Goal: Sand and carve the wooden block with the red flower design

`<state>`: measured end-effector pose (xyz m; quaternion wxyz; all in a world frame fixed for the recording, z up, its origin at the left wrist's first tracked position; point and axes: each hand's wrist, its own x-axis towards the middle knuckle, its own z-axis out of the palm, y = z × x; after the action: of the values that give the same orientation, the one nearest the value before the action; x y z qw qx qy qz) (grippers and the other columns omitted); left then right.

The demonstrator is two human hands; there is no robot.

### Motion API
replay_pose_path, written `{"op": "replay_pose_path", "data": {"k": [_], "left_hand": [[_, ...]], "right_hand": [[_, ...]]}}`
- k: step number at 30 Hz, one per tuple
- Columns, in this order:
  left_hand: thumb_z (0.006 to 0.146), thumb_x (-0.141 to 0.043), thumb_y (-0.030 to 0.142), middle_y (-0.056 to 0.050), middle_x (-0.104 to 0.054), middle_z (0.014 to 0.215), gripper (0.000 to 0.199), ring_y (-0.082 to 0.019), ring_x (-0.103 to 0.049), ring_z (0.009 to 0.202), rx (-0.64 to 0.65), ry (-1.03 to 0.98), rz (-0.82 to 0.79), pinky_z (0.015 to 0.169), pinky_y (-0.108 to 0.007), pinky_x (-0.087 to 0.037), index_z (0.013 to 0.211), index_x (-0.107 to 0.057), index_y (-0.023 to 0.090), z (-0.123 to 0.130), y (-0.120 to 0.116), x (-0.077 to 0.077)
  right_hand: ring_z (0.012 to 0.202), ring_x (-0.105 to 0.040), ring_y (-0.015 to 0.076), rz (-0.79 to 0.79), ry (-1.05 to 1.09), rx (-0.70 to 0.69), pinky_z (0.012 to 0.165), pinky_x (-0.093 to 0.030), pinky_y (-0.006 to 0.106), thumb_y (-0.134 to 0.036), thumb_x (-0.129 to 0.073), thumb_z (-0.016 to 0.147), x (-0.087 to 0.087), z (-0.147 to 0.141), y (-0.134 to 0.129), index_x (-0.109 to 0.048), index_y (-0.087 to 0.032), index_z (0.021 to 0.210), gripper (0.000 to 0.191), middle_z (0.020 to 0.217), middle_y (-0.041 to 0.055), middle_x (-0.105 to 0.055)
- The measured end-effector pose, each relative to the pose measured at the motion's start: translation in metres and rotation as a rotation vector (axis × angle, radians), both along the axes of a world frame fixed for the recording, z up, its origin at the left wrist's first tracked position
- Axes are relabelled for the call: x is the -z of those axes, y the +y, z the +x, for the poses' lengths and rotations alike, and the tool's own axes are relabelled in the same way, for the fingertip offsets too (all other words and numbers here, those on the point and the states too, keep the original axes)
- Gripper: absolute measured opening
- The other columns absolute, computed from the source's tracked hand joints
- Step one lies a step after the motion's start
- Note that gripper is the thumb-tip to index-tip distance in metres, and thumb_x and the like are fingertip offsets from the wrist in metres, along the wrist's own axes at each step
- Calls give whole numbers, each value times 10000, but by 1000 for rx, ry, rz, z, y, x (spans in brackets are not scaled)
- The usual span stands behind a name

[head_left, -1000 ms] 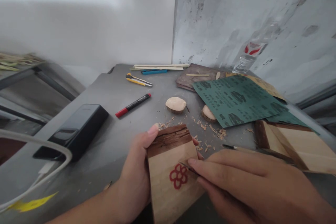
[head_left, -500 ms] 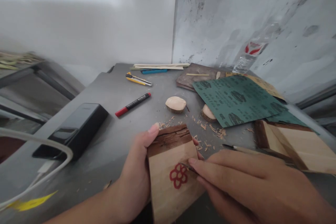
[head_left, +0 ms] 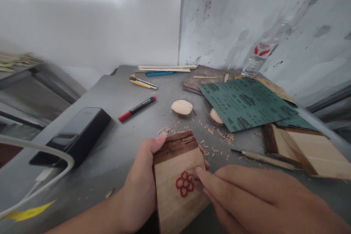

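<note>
A grey worktop (head_left: 109, 142) is seen running into a corner, closed off by a plain white wall (head_left: 95, 25) and a stained, scuffed grey wall (head_left: 233, 18). A metal-framed shelf (head_left: 35, 84) is seen beyond its left edge. Wood shavings (head_left: 211, 133) are scattered across the surface. Green sandpaper (head_left: 244, 104) is laid over a dark board (head_left: 203, 80), and a clear plastic bottle (head_left: 256, 60) is propped behind them. Two wood slices (head_left: 181, 108) are placed nearby, with a red-and-black marker (head_left: 136, 108), a yellow utility knife (head_left: 142, 82) and a black power bank (head_left: 74, 137) to the left. A wood-handled carving tool (head_left: 263, 159) is left beside a second wooden block (head_left: 309, 151). A bark-edged wooden block (head_left: 178, 179) bearing a red flower is gripped in the closed left hand (head_left: 139, 182), above the worktop's near edge. The right hand (head_left: 255, 201) is pressed close against it, its fingers drawn together around a small dark tip (head_left: 196, 180); whatever is held is hidden by the fingers.
</note>
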<state>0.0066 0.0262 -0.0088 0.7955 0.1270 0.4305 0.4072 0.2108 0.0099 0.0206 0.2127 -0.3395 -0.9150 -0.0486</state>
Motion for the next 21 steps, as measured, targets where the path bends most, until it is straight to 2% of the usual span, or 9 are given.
{"op": "replay_pose_path", "data": {"k": [3,7,13,16,21], "left_hand": [[629,-698,564,-168,-819,898,560,-456,-756,1019,42,36,-9,871,-520,-592,1004,-781,157,3,2,-7],[558,-681,595,-153,-820,905,603,-464,-747,1035,130,25,1,883,-533,-584,984,-768,178,5,5,-19],[516,-655,642,-150,-821,923,674,-463,-744,1035,165,30,-12,880,-535,-579,1008,-748,190,5,6,-20],[544,-643,633,-148,-822,915,653,-465,-743,1043,157,23,-16,876,-536,-582,1013,-750,192,5,6,-16],[713,-591,562,-148,-825,898,551,-437,-756,1032,95,-59,5,882,-529,-584,1069,-753,174,2,4,-8]], "right_hand": [[433,-611,143,17,26,-28,473,-537,279,-131,-201,1090,-1,-1,1,-735,-240,869,589,639,-16,-725],[443,-617,156,31,69,-33,440,-519,298,-149,-161,1100,-3,-2,2,-745,-216,960,604,639,-6,-716],[453,-618,139,0,76,-40,474,-540,265,-163,-191,1110,-4,-1,1,-738,-233,875,600,657,-10,-720],[443,-608,142,35,96,-34,466,-542,271,-158,-197,1108,-5,-1,1,-748,-228,902,592,663,-13,-726],[465,-620,137,-30,89,-41,548,-585,242,-152,-232,1096,-3,-1,0,-744,-230,837,579,655,-3,-725]]}}
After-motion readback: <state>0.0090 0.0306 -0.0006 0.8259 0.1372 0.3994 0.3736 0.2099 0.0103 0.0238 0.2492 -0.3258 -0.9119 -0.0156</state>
